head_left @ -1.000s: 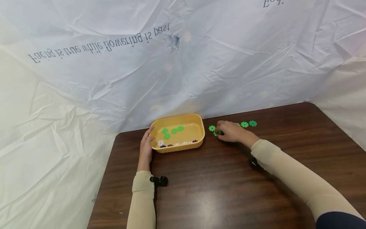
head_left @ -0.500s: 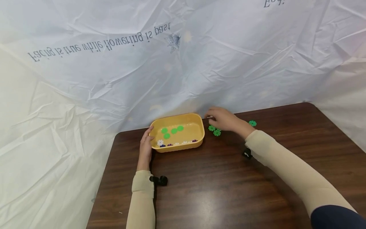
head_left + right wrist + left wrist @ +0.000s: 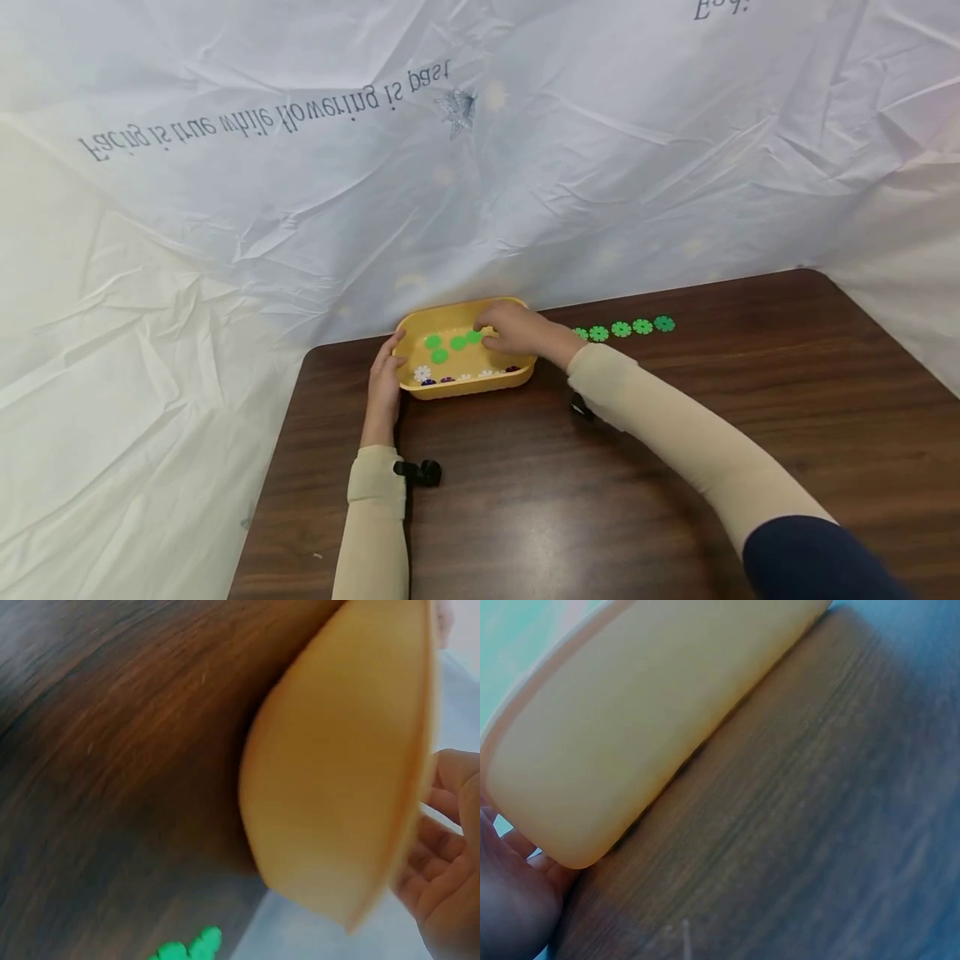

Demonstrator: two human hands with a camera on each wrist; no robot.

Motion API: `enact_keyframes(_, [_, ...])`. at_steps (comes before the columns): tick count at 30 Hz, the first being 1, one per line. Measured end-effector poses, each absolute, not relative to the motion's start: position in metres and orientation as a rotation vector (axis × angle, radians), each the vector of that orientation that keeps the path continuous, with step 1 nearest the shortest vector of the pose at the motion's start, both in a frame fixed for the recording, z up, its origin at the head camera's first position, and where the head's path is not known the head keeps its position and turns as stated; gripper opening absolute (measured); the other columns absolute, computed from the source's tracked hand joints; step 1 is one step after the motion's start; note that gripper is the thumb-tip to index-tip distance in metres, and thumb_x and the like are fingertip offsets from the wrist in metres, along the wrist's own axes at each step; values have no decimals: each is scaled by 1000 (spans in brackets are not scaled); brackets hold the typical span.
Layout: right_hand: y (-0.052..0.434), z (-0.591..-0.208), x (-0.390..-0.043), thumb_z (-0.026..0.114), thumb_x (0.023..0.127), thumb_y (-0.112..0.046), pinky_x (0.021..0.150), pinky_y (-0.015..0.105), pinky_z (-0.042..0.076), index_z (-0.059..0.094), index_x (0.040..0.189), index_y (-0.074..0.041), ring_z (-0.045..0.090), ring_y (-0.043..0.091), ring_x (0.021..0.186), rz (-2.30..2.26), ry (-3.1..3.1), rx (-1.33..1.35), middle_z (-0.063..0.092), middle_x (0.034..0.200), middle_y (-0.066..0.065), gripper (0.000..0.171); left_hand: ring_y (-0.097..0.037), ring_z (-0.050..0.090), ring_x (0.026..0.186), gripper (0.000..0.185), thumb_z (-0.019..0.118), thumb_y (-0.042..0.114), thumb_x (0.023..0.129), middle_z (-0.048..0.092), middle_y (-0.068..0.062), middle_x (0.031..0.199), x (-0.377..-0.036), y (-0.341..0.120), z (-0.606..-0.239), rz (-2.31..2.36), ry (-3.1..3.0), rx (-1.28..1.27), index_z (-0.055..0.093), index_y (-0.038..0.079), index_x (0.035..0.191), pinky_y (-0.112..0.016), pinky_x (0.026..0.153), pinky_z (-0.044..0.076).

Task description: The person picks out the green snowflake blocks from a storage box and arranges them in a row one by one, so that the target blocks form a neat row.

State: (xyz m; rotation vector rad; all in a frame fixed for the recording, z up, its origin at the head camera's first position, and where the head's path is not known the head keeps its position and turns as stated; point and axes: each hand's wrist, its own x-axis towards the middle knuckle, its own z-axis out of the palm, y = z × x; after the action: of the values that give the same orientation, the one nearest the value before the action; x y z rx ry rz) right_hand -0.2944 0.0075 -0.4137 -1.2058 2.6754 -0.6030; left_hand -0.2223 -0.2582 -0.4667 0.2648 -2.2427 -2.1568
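Observation:
A yellow tray (image 3: 420, 392) stands at the back of the table, holding green flower-shaped discs (image 3: 438, 356) plus white (image 3: 422, 373) and dark purple ones along its front wall. My left hand (image 3: 384, 379) grips the tray's left end, fingers round the outside and thumb at the rim; the left wrist view shows that hand (image 3: 517, 900) against the end wall. My right hand (image 3: 517, 329) reaches over the tray's right side, fingers bent and fingertips close over a green disc. Thumb and forefinger stand apart, with nothing visible between them. In the right wrist view the hand (image 3: 446, 877) is beyond the rim.
Right of the tray, a row of green flower discs (image 3: 621, 330) lies on the dark wooden table (image 3: 540, 483), ending in a darker green one (image 3: 663, 323). My right wrist overlaps the row's left part. A white printed cloth (image 3: 600, 167) hangs behind the table.
My right hand has left the green discs on the table, lifted, and moved left over the tray. Several discs it covered now show. My left hand stays on the tray's end.

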Motion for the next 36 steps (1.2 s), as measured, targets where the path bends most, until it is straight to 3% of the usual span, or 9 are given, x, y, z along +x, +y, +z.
enact_keyframes(4, [-9, -429, -300, 56, 95, -10, 99, 41, 46, 65, 128, -2, 56, 27, 122, -566, 2654, -1112, 62, 131, 12, 35, -20, 24, 146, 52, 40, 3, 97, 30, 0, 159, -227, -263, -478, -2157, -2220, 275, 50, 18, 146, -42, 114, 24])
enact_keyframes(5, [-11, -434, -300, 55, 96, -10, 96, 39, 47, 66, 124, -2, 58, 27, 117, -542, 2652, -1094, 62, 128, 11, 32, -19, 24, 146, 52, 39, 3, 97, 31, 0, 159, -229, -264, -482, -2152, -2218, 279, 50, 19, 146, -42, 114, 24])
enact_keyframes(8, [-15, -446, -301, 50, 97, -11, 81, 34, 47, 69, 105, -5, 57, 23, 94, -439, 2666, -1058, 63, 112, 9, 22, -16, 26, 145, 52, 41, 6, 97, 34, 4, 157, -233, -265, -492, -2124, -2222, 284, 52, 23, 144, -40, 114, 26])
enact_keyframes(11, [-16, -455, -301, 47, 98, -11, 68, 33, 37, 61, 83, -12, 42, 19, 73, -373, 2686, -1060, 55, 92, 7, 20, -16, 28, 144, 52, 41, 7, 96, 35, 5, 156, -235, -264, -497, -2089, -2229, 266, 53, 23, 144, -40, 113, 27])
enact_keyframes(17, [-17, -460, -301, 57, 97, -15, 60, 28, 37, 57, 65, -15, 42, 14, 64, -431, 2724, -1030, 52, 82, 2, 32, -16, 29, 144, 52, 41, 7, 96, 36, 5, 156, -235, -263, -498, -2082, -2214, 258, 53, 23, 144, -39, 112, 27])
enact_keyframes(23, [-20, -459, -299, 65, 94, -16, 48, 24, 32, 48, 51, -17, 30, 9, 43, -537, 2710, -1018, 36, 47, -4, 46, -16, 27, 145, 52, 40, 4, 97, 34, 3, 157, -235, -265, -494, -2139, -2187, 261, 52, 21, 145, -40, 114, 25])
enact_keyframes(27, [-21, -458, -298, 63, 93, -12, 48, 25, 26, 43, 50, -16, 22, 10, 45, -563, 2710, -1021, 28, 47, -5, 47, -22, 25, 147, 53, 40, 2, 96, 33, -2, 158, -229, -263, -482, -2146, -2208, 247, 49, 15, 147, -42, 114, 25])
enact_keyframes(33, [-20, -460, -297, 59, 91, -7, 54, 27, 34, 62, 80, -16, 40, 11, 57, -623, 2673, -997, 53, 71, -4, 14, -25, 27, 146, 53, 39, 2, 96, 32, -3, 159, -224, -258, -471, -2128, -2242, 249, 48, 13, 148, -43, 113, 28])
enact_keyframes(36, [-19, -462, -298, 57, 88, -5, 54, 27, 34, 62, 86, -15, 43, 12, 57, -667, 2643, -987, 58, 75, 0, 11, -25, 27, 146, 53, 39, 3, 96, 32, -3, 159, -224, -257, -470, -2118, -2247, 252, 48, 13, 148, -43, 113, 28])
